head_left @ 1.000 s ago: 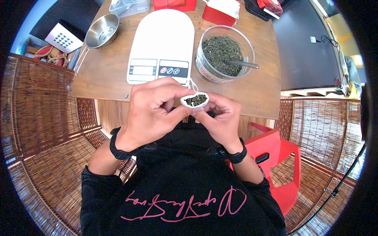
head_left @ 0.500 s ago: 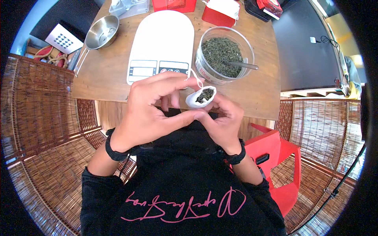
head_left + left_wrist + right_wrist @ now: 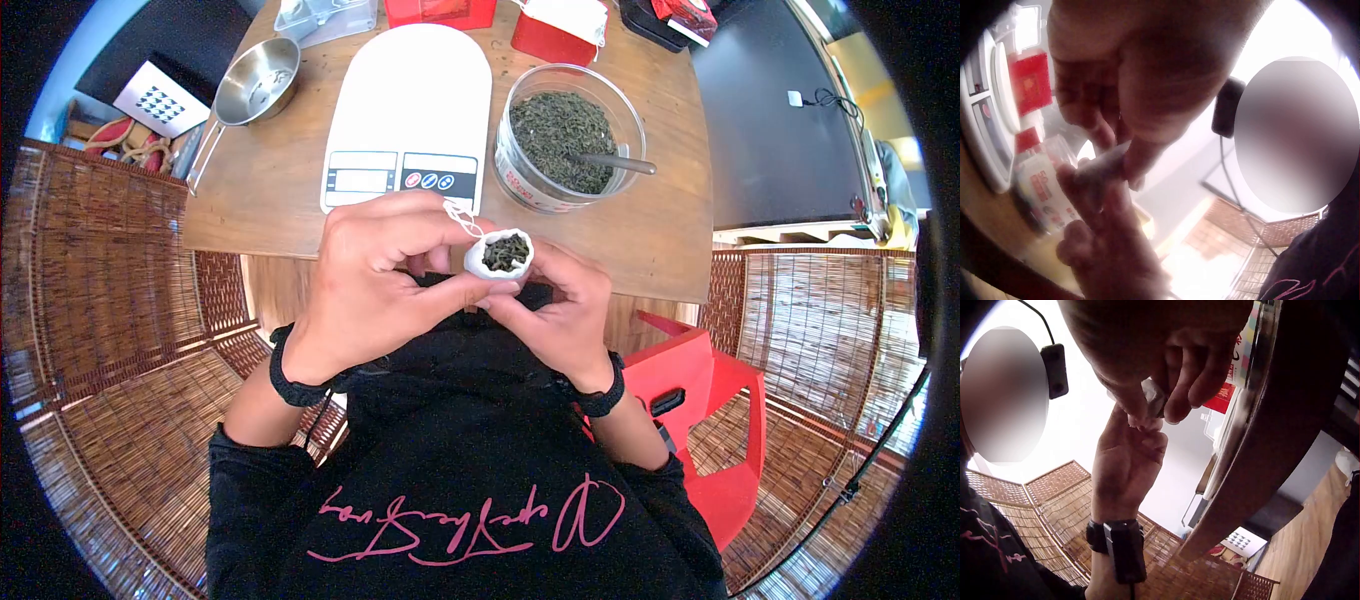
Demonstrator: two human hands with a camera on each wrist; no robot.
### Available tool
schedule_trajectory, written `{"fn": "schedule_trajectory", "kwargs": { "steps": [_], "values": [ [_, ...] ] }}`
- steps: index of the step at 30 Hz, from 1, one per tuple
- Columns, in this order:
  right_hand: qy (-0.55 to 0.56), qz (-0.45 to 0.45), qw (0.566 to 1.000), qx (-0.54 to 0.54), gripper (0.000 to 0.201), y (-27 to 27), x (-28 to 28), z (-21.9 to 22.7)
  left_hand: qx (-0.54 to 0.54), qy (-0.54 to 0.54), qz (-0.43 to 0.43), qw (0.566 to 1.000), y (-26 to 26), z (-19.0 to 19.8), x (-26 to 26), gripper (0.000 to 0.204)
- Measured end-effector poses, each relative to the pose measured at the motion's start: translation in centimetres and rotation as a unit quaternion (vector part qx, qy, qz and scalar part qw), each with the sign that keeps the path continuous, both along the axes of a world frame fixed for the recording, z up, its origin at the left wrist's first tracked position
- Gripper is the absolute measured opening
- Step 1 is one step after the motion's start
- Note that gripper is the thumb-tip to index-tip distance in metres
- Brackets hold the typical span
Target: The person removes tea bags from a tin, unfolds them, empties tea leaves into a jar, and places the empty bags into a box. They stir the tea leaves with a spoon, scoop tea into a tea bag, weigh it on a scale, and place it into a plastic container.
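A small white pouch [image 3: 499, 256] filled with dark green dried leaves is held upright between both hands, its mouth facing the head camera. My left hand [image 3: 378, 262] pinches its left side with thumb and fingers; a white string [image 3: 461, 215] lies over the index finger. On the pouch's right side, my right hand [image 3: 563, 305] grips it between thumb and fingers. The left wrist view shows the pouch [image 3: 1105, 167] dimly between the fingers of both hands. In the right wrist view the pouch [image 3: 1154, 395] is partly covered by fingers.
Beyond the hands stand a white scale [image 3: 410, 100] and a clear tub [image 3: 519, 176] of leaves with a spoon [image 3: 630, 164] in it. A metal pan [image 3: 228, 95] sits left, red boxes [image 3: 555, 42] at the back. A red chair [image 3: 700, 400] is at the right.
The pouch first tilted and shifted right, then came back slightly left and more upright, its round mouth now wider. The string has moved left onto the left index finger.
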State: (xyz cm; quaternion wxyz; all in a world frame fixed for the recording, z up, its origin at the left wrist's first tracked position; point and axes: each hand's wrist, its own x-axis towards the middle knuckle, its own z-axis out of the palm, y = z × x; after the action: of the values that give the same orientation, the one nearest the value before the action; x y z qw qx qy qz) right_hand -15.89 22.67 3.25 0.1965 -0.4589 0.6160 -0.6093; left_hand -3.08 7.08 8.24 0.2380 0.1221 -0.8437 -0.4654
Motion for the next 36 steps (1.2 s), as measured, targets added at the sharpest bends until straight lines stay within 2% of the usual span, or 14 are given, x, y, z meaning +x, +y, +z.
{"fn": "schedule_trajectory", "kwargs": {
  "steps": [10, 16, 18, 21, 25, 27, 28, 30, 31, 33, 36],
  "values": [
    [0.035, -0.024, 0.999, -0.006, 0.041, 0.1, 0.0, -0.1, -0.017, -0.001, -0.007, 1.0, 0.1, 0.0, 0.2, 0.029],
    [0.054, -0.049, 0.997, -0.014, 0.036, 0.4, 0.0, -0.3, 0.01, 0.031, -0.006, 0.999, 0.6, -0.2, -0.4, 0.036],
    [-0.02, -0.076, 0.997, -0.012, 0.025, 0.5, 0.3, -0.1, 0.053, 0.025, 0.017, 0.998, 1.2, 0.7, -0.6, 0.039],
    [0.041, -0.081, 0.995, -0.05, 0.032, 0.2, 0.0, -0.6, 0.013, 0.03, 0.025, 0.999, 1.4, 0.0, -0.3, 0.039],
    [0.063, -0.104, 0.992, -0.043, 0.036, -0.2, 0.4, -0.1, -0.022, 0.032, 0.031, 0.999, 1.3, -0.5, -0.2, 0.037],
    [-0.036, -0.092, 0.995, -0.023, 0.04, -0.5, 0.5, 0.1, -0.012, 0.039, 0.022, 0.999, 1.2, -0.3, -0.3, 0.035],
    [-0.036, -0.092, 0.995, -0.023, 0.04, -0.4, 0.5, 0.1, -0.011, 0.039, 0.022, 0.999, 1.1, -0.3, -0.4, 0.035],
    [-0.107, -0.045, 0.993, -0.022, 0.041, 0.0, 0.3, 0.1, -0.012, 0.055, 0.0, 0.998, 1.0, -0.2, -0.4, 0.034],
    [-0.107, -0.046, 0.993, -0.021, 0.041, 0.1, 0.0, 0.1, -0.012, 0.054, 0.0, 0.998, 1.0, -0.1, -0.4, 0.034],
    [-0.04, -0.02, 0.999, -0.011, 0.039, 0.3, -0.5, -0.1, -0.006, 0.051, -0.012, 0.999, 1.0, 0.4, -0.4, 0.038],
    [-0.031, -0.033, 0.998, -0.039, 0.039, 0.4, -0.6, -0.7, 0.006, 0.046, -0.019, 0.999, 1.3, 0.6, -0.4, 0.042]
  ]
}}
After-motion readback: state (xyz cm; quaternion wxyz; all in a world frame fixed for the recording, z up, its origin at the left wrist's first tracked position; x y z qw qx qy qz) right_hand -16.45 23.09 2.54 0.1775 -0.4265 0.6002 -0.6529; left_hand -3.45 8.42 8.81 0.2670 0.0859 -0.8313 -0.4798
